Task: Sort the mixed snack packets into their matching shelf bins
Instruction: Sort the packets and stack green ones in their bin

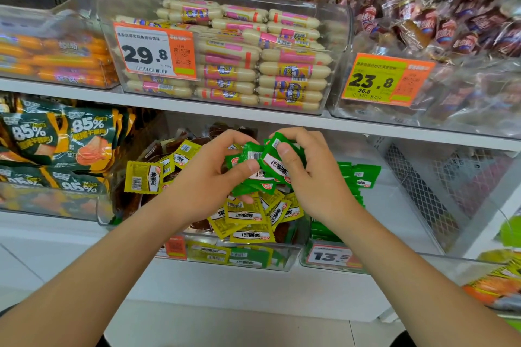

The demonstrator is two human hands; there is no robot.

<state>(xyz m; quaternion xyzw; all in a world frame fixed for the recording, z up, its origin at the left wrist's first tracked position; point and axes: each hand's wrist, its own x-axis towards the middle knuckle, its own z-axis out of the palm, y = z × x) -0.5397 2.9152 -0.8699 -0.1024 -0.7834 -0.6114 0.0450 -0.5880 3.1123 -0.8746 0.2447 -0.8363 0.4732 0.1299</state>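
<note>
Both hands are over a clear bin (197, 258) on the lower shelf that holds mixed yellow-green packets (248, 220) and brown packets (158, 149). My left hand (208, 175) grips a bunch of bright green packets (253, 172), with its thumb on top. My right hand (307, 169) pinches a green packet at the top of the same bunch. More green packets (358, 175) lie in the neighbouring clear bin (332, 262) to the right, which carries a 13.5 price tag. A single yellow-green packet (143, 177) stands at the left of the mixed bin.
On the upper shelf stand bins of white-and-pink sausages (282, 65), orange sausages (56, 56) and dark wrapped snacks (451, 31). Dark green 85% bags (56, 135) fill the lower left. A clear bin with a mesh base (423, 191) sits at lower right.
</note>
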